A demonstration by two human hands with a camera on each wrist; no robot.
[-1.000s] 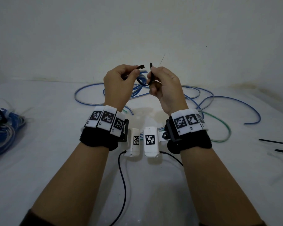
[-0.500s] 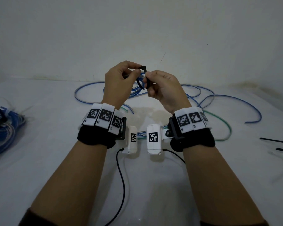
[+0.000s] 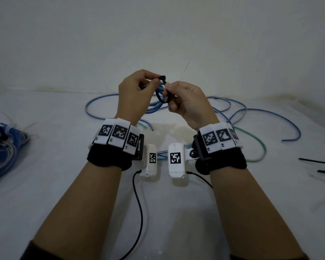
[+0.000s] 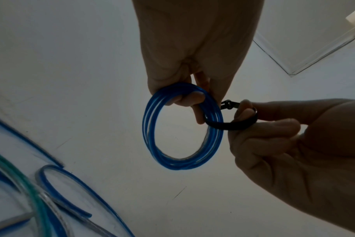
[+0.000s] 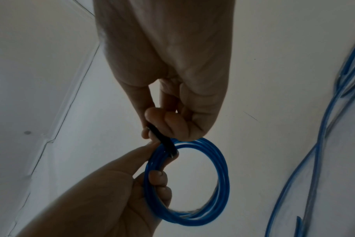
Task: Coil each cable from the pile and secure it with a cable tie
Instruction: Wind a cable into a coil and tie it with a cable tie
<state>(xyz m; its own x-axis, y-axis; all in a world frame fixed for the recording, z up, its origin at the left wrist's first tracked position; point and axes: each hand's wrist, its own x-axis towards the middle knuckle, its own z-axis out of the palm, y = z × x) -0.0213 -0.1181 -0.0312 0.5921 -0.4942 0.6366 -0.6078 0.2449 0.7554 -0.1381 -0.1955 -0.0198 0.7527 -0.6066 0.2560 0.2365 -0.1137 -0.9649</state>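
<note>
A small coil of blue cable (image 4: 182, 128) hangs from my left hand (image 4: 192, 99), whose fingers curl through it. A black cable tie (image 4: 229, 125) loops round the coil's strands. In the head view my left hand (image 3: 154, 82) also pinches the tie's square head (image 3: 162, 77) between thumb and forefinger. My right hand (image 3: 169, 91) pinches the tie's tail right beside the head, and the tie (image 3: 162, 96) forms a closed loop between both hands. In the right wrist view my right hand (image 5: 152, 134) holds the tie (image 5: 164, 141) above the coil (image 5: 219, 184). Both hands are raised above the table.
Loose blue cables (image 3: 270, 111) and a green one (image 3: 263, 147) sprawl on the white table behind my hands. A bundle of coiled blue cables (image 3: 6, 147) lies at the left edge. Spare black cable ties (image 3: 317, 162) lie at the right. A wall stands close behind.
A second ago the tie's head and tail stood apart, one in each hand. My hands have come together and the tail now meets the head, closing the tie into a loop round the coil.
</note>
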